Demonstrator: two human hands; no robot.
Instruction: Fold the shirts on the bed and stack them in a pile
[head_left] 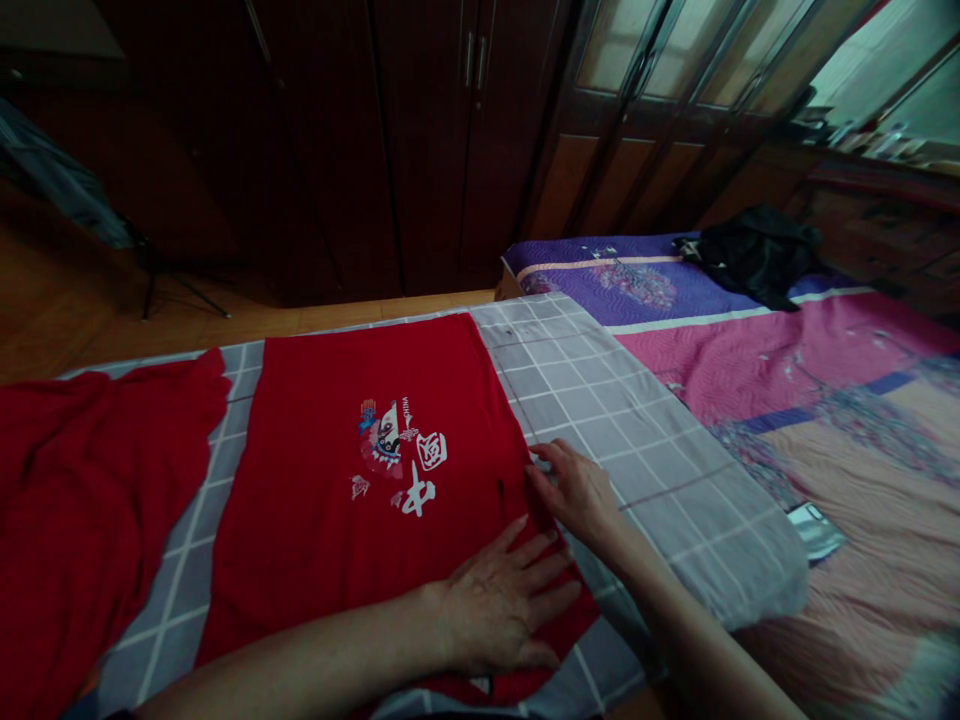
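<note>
A red T-shirt (315,470) with a white and coloured print lies spread out on a grey checked cloth (600,400). My left hand (510,600) presses flat on the lower right part of the shirt, fingers spread. At the shirt's right edge is my right hand (577,490), its fingers bent and slightly apart, the tips touching the fabric at the border. A second red garment (97,500) lies loosely rumpled on the left of the cloth.
A bed with a purple and pink quilt (697,350) adjoins on the right, bearing a black bag or garment (750,250) and a small pale packet-like item (816,530). Dark wardrobes (435,150) stand behind. A thin-legged stand (154,270) is at the left.
</note>
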